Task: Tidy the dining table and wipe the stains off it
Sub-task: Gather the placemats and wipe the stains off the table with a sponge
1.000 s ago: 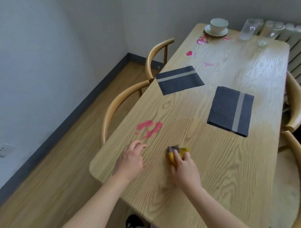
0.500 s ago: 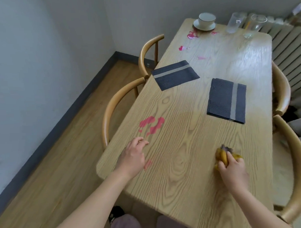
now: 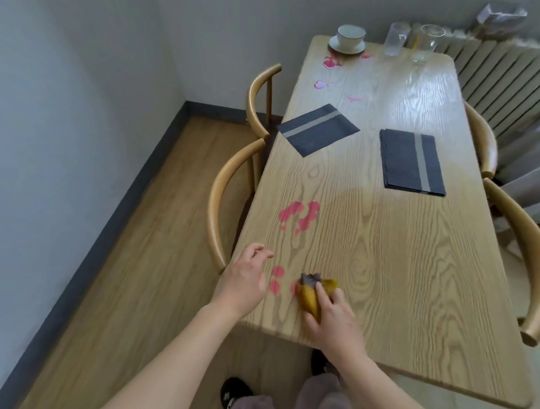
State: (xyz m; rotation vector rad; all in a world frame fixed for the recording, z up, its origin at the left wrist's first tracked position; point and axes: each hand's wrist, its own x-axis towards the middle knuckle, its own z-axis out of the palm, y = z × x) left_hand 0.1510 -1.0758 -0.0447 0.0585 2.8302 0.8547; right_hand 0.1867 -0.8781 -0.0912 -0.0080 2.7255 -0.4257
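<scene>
A: What does the right grip (image 3: 334, 321) hold?

B: A yellow wiping pad (image 3: 310, 296) with a dark, rough-looking layer at its far end. Sponge or folded cloth, I cannot tell. The fingers curl over the top and hide much of it. It sits pressed on the wooden counter (image 3: 387, 261), close to the near-left corner.

A: And the stains?

B: Small pink blots (image 3: 277, 279) lie just left of the pad, between the two grips. One is partly hidden by the pad's edge. The left grip (image 3: 244, 284) has loosely curled fingers and holds nothing. It is at the counter's left edge, and I cannot tell whether it touches the wood.

A: Farther out?

B: Ahead of the left grip is a larger pink smear (image 3: 299, 215) in flat, rounded patches on pale, strongly grained board. Beyond lie two dark woven placemats, each with a grey stripe — the skewed placemat (image 3: 318, 129) ahead, the straighter placemat (image 3: 411, 161) ahead and right of the right grip. At the far end, glossy pink puddles (image 3: 331, 61) sit beside a white cup on a saucer (image 3: 350, 36). Right of those stand two clear glasses (image 3: 394, 42), blurred.

A: Around the counter?

B: Curved wooden chair backs — two on the left (image 3: 228, 190) and two on the right. The nearest right chair (image 3: 527, 256) shows only its back rail. A ribbed radiator (image 3: 503, 73) stands far right.
</scene>
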